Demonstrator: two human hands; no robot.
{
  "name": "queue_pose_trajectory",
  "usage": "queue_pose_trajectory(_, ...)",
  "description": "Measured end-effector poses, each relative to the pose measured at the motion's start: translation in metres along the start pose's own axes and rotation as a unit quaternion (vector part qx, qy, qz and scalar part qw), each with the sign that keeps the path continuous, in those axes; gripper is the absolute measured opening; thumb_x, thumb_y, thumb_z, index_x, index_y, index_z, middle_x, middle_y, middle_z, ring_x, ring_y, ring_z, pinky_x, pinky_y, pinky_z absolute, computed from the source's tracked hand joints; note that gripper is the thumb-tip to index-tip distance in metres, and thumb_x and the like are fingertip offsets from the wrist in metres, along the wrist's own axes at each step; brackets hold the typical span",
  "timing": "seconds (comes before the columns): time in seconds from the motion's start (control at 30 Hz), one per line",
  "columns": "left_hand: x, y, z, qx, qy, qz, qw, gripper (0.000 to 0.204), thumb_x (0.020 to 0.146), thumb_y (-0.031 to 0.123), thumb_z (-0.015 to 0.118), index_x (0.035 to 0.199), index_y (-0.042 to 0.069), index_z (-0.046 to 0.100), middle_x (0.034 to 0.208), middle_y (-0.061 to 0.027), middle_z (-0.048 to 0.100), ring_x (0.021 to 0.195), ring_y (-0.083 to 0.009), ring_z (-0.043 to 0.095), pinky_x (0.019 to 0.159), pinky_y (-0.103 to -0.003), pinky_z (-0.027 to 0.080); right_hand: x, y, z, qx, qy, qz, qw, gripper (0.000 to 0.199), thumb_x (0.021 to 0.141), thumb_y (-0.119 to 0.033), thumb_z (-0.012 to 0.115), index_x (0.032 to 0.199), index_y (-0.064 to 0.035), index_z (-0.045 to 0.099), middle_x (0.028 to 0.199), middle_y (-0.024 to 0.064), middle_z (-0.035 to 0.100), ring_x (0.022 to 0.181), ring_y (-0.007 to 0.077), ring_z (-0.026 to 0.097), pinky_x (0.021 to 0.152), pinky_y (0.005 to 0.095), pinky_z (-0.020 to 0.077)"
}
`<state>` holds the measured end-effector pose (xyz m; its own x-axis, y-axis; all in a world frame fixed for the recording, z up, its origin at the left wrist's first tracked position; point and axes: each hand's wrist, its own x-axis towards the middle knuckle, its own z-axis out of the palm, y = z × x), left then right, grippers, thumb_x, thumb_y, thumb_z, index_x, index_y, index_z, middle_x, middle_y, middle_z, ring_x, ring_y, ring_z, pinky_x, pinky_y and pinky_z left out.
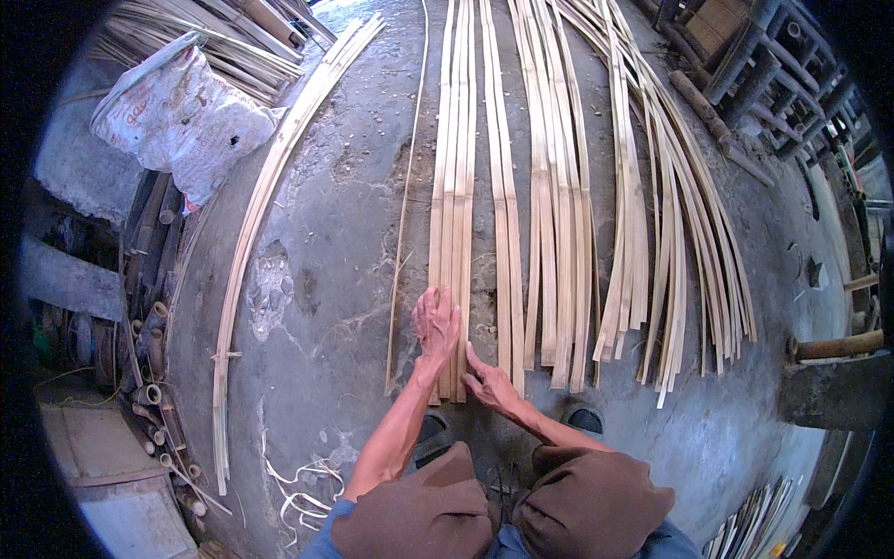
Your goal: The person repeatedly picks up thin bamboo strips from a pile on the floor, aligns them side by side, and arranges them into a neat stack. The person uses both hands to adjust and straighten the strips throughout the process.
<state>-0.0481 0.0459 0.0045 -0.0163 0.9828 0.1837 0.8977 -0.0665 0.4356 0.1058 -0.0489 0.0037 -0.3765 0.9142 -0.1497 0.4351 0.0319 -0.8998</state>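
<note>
A person sits or crouches over a rough floor (340,238), both hands at the near end of a narrow set of bamboo strips (453,196) that lie side by side and run away toward the top of the view. The left hand (438,323) rests over the strips from above, fingers bent; whether it grips them or only presses cannot be told. The right hand (493,386) is at their right edge near the tips, thumb along the side, and whether its fingers close on anything is hidden. The likeliest trouble is the set fanning apart: the strips are long, and a sideways push from the right thumb could skew the far ends if the left hand bears down unevenly. A shove to the right might also nudge the neighbouring strips (504,307), which lie just beside, and mix the two groups. Sliding bare skin along a strip's edge could bring a splinter or cut, and the sandal (585,419) on the right might catch nearby tips if that foot shifts.
</note>
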Motion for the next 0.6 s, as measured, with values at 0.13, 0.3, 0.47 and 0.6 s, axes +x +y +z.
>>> queue_pose_trajectory(0.13,-0.004,-0.006,0.005,0.023,0.024,0.001,0.999,0.045,0.088,0.021,0.063,0.129,0.006,0.056,0.135,-0.0199,0.046,0.126,-0.0382,0.044,0.106,-0.051,0.034,0.000,-0.007,-0.001,-0.030,-0.033,0.056,0.997,0.075,0.092,-0.017,0.062,0.154,-0.0101,0.022,0.074,0.0292,0.050,0.065,0.0388,0.056,0.066,0.0384,0.0484)
queue_pose_trajectory(0.3,0.000,-0.009,0.007,-0.012,0.028,-0.026,0.999,0.048,0.089,0.023,0.062,0.132,0.005,0.052,0.132,-0.0182,0.048,0.123,-0.0374,0.046,0.103,-0.051,0.037,-0.002,0.000,0.001,-0.013,-0.032,0.065,0.997,0.073,0.094,-0.019,0.061,0.155,-0.0125,0.022,0.071,0.0237,0.048,0.065,0.0260,0.053,0.068,0.0367,0.0483)
queue_pose_trajectory(0.47,0.010,-0.016,0.009,-0.024,0.010,-0.119,0.993,0.053,0.091,0.024,0.059,0.138,0.005,0.046,0.127,-0.0166,0.051,0.117,-0.0353,0.051,0.098,-0.053,0.039,-0.009,-0.002,0.004,0.073,-0.004,0.059,0.996,0.071,0.096,-0.019,0.060,0.156,-0.0122,0.022,0.071,0.0156,0.050,0.066,0.0192,0.050,0.066,0.0339,0.0473)
queue_pose_trajectory(0.6,0.027,-0.023,0.011,-0.043,-0.002,-0.164,0.986,0.052,0.089,0.021,0.059,0.137,0.005,0.045,0.115,-0.0153,0.059,0.111,-0.0345,0.055,0.095,-0.054,0.040,-0.011,-0.013,0.003,0.059,0.019,0.037,0.997,0.073,0.096,-0.018,0.061,0.157,-0.0133,0.021,0.070,0.0100,0.051,0.067,0.0167,0.050,0.065,0.0322,0.0462)
